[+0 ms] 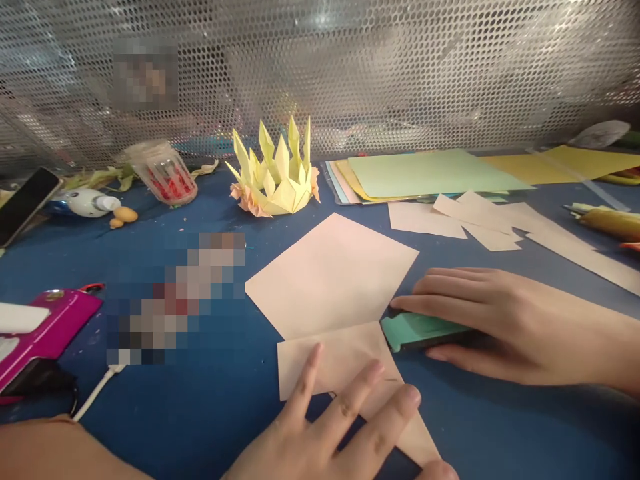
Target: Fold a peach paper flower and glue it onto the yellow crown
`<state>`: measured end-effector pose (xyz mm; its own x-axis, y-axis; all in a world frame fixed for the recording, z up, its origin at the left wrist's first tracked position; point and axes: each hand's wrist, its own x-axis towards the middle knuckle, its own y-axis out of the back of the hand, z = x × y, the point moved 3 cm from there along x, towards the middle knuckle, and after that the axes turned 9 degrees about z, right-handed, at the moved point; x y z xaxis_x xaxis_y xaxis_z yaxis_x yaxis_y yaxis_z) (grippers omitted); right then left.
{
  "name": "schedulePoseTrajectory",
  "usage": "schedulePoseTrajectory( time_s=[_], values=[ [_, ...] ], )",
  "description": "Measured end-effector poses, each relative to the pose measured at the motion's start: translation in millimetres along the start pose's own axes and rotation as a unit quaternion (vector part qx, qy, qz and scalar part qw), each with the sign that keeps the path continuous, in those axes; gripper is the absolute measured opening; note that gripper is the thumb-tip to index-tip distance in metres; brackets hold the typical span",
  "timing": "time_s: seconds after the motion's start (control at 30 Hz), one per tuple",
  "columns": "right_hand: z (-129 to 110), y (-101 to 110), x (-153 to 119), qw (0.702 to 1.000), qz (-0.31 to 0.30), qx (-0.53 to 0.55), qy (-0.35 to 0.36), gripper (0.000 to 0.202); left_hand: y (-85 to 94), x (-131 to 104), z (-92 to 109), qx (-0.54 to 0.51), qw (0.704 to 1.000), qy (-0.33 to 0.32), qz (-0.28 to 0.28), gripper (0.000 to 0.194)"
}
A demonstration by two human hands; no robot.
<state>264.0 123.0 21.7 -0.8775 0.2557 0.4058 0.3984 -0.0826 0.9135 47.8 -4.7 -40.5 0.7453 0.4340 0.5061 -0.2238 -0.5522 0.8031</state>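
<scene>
My left hand lies with its fingers spread over pale pink paper strips at the bottom centre. A larger, angular sheet of the same pale pink paper lies just beyond them, meeting the upper strip along its near edge. To the right, my right hand is closed around a green stapler with a dark underside. The front end of the stapler sits right beside the paper's right corner. Part of its rear is hidden under my palm.
A yellow paper crown stands behind the sheet. Coloured paper is stacked at the back, with loose pink pieces before it. A jar, a phone and a magenta case are leftward. Perforated metal borders the back.
</scene>
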Motion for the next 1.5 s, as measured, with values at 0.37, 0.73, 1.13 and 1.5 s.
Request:
schedulePoseTrajectory(
  time_s=[0.37,0.73,1.13,1.5],
  values=[
    [-0.9,-9.6,-6.4,0.995,-0.002,-0.097,-0.008,0.043,1.3,-2.2,1.2,0.004,1.0,-0.002,-0.015,0.055],
    [7.3,-13.0,-1.0,0.995,-0.006,-0.08,-0.053,0.045,-2.1,-4.4,3.9,-0.009,1.0,0.005,0.014,0.052],
    [4.1,-18.3,2.9,0.995,0.029,-0.085,-0.031,0.047,-5.5,-6.6,7.0,-0.028,0.999,0.016,0.026,0.054],
    [5.3,-21.9,2.8,0.996,0.047,-0.041,-0.064,0.046,2.0,-3.0,2.6,-0.011,1.0,-0.002,-0.028,0.052]
  ],
)
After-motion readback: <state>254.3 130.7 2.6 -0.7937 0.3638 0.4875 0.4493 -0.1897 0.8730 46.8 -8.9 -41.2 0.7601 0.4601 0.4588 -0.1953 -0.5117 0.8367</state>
